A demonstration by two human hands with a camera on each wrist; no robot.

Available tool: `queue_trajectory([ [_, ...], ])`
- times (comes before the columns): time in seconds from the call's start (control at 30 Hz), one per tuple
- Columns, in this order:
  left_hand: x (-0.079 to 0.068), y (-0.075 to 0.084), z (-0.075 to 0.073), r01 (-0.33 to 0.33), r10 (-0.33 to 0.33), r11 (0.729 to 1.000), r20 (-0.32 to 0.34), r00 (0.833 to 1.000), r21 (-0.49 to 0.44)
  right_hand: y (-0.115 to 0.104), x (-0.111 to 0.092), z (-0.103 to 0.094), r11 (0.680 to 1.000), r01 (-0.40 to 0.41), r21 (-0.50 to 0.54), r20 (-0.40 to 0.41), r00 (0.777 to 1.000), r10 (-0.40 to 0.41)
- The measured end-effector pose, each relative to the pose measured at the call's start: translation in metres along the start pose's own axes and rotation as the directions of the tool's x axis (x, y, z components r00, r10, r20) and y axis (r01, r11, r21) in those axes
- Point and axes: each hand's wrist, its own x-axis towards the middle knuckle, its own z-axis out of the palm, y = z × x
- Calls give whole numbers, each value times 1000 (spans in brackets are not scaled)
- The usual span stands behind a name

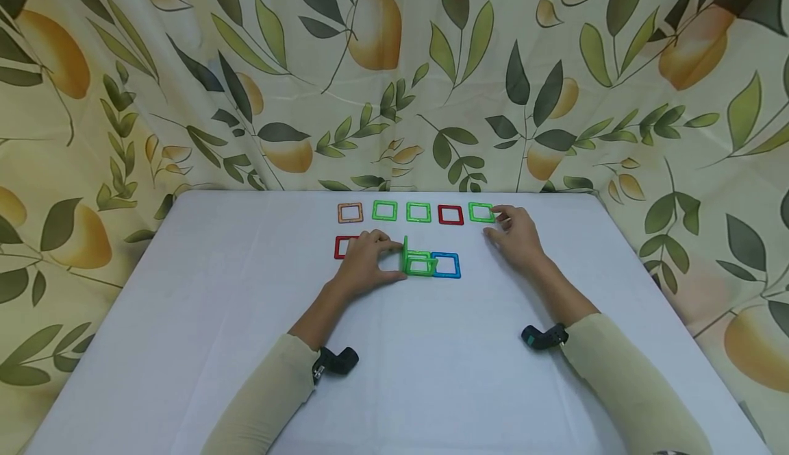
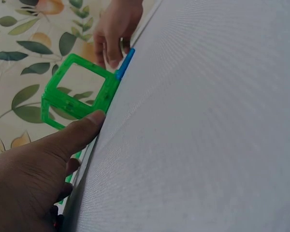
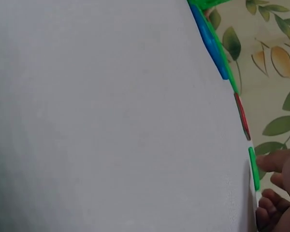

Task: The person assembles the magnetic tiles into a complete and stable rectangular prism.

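Observation:
My left hand point(image 1: 366, 263) grips a small structure of green square magnetic tiles point(image 1: 405, 255), its thumb at the near side and fingers at the far side. In the left wrist view the thumb presses a lower corner of the green tiles point(image 2: 70, 107). A blue square tile point(image 1: 458, 265) lies flat against the structure's right side. My right hand point(image 1: 520, 239) is at the right end of the back row, fingertips right at the edge of a green square tile point(image 1: 481, 204) lying flat. A red tile point(image 1: 337, 247) is partly hidden behind the left hand.
In the back row, left of that green tile, lie an orange tile point(image 1: 340, 213), two green tiles point(image 1: 385, 203) and a red tile point(image 1: 450, 207), spaced apart. The white-covered table point(image 1: 431, 366) ends just behind them at a leaf-and-fruit patterned curtain point(image 1: 394, 112).

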Motion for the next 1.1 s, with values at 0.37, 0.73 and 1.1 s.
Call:
queue_trajectory([
  [0.37, 3, -2, 1, -5, 5, 1000, 10, 1000, 6, 6, 17, -6, 999, -33, -36, 43, 999, 34],
  [0.73, 3, -1, 1, -10, 9, 1000, 11, 1000, 13, 7, 29, -11, 997, -62, -46, 128, 990, 67],
  [1.1, 2, -4, 2, 0, 0, 1000, 14, 1000, 31, 9, 39, -12, 994, -79, -77, 181, 979, 92],
])
